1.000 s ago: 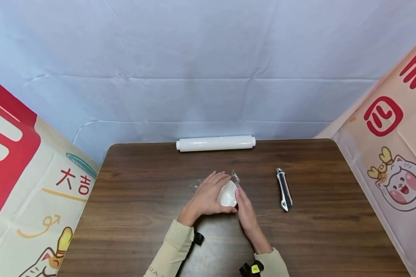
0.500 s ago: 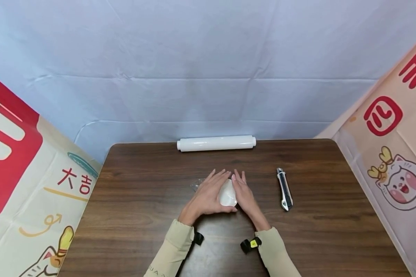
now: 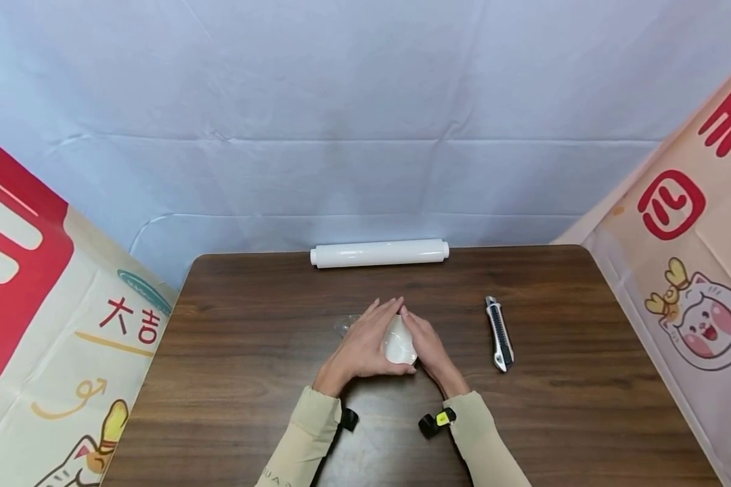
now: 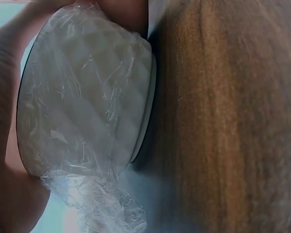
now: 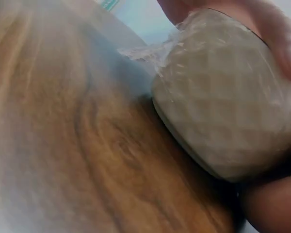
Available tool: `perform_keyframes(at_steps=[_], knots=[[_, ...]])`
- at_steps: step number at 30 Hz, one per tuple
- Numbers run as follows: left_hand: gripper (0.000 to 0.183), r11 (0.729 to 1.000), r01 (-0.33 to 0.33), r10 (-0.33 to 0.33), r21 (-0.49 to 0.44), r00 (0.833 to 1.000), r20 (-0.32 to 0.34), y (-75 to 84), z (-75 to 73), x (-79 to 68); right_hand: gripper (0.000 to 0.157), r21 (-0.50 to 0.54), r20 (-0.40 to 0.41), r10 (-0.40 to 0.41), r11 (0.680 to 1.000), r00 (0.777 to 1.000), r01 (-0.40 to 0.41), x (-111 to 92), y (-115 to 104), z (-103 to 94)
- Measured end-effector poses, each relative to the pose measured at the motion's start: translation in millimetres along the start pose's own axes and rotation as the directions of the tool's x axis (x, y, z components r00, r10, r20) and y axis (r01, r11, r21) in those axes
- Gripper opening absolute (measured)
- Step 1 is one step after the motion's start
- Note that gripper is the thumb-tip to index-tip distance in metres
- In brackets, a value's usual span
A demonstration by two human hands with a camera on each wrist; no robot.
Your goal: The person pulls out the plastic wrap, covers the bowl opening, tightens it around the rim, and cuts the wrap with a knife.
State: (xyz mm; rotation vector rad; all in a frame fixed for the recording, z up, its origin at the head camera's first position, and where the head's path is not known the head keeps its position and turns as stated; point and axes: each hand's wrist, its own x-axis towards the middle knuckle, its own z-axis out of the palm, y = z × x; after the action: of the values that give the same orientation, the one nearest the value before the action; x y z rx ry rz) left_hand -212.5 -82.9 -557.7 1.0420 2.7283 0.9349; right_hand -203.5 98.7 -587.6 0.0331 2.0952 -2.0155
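A small white bowl (image 3: pixel 399 343) with a diamond-patterned outside stands upright on the wooden table, partly covered by both hands. Clear plastic wrap (image 4: pixel 82 87) clings over its side, and a crumpled bunch of the wrap hangs off in the left wrist view. The left hand (image 3: pixel 364 346) grips the bowl from the left, thumb along the near side and fingers reaching to the far side. Against the right side lies the right hand (image 3: pixel 429 346), its fingers fairly straight, their tips close to the left fingertips. The right thumb is hidden in the head view.
A white roll (image 3: pixel 380 253) lies along the table's back edge. To the right of the hands rests a utility knife (image 3: pixel 499 334). The brown table (image 3: pixel 250 379) is bordered by a pale cloth behind and printed cloths on both sides.
The right hand has moved forward and inward along the bowl's right side, its fingertips now near the left ones. Plastic wrap that stuck up at the far right is now out of sight. The left hand stays.
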Motion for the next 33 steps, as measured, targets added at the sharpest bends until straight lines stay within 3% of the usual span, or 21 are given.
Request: perform_keyframes(at_steps=[7,13,17,19,22,24,26,33], knots=[[0.131,1.0,0.014,-0.014,-0.02,1.0,-0.014,-2.6,-1.1,-4.0,0.036,-0.147,0.01,-0.029,0.989,1.0,0.03,1,-4,3.4],[0.132,0.999,-0.025,0.026,0.036,0.999,-0.047,-5.9,-3.7,-6.8,0.033,-0.204,-0.047,-0.027,0.979,0.999,0.017,2,-6,10.3],[0.117,0.997,0.051,-0.059,-0.065,0.991,-0.122,-7.3,-7.3,-14.3,0.033,-0.178,-0.116,-0.021,0.984,0.993,0.0,-1,-5,15.5],[0.095,0.982,0.104,-0.135,-0.161,0.97,-0.2,-9.7,-7.2,-20.6,0.033,-0.156,-0.159,-0.007,0.988,0.987,-0.019,-4,-4,16.4],[0.058,0.945,0.161,-0.254,-0.286,0.911,-0.324,-16.6,-4.0,-31.6,0.032,-0.13,-0.213,0.017,0.99,0.977,-0.046,-7,-3,15.6],[0.041,0.928,0.193,-0.308,-0.318,0.877,-0.368,-22.5,-1.7,-38.3,0.032,-0.109,-0.235,0.024,0.993,0.972,-0.051,-9,-3,14.8],[0.035,0.92,0.228,-0.341,-0.318,0.866,-0.365,-28.9,-0.4,-44.6,0.033,-0.092,-0.239,0.024,0.995,0.971,-0.048,-10,-4,14.6],[0.05,0.95,0.283,-0.308,-0.131,0.918,-0.252,-47.6,-10.6,-57.4,0.033,-0.075,-0.246,0.023,0.996,0.969,-0.043,-8,-7,17.2]])
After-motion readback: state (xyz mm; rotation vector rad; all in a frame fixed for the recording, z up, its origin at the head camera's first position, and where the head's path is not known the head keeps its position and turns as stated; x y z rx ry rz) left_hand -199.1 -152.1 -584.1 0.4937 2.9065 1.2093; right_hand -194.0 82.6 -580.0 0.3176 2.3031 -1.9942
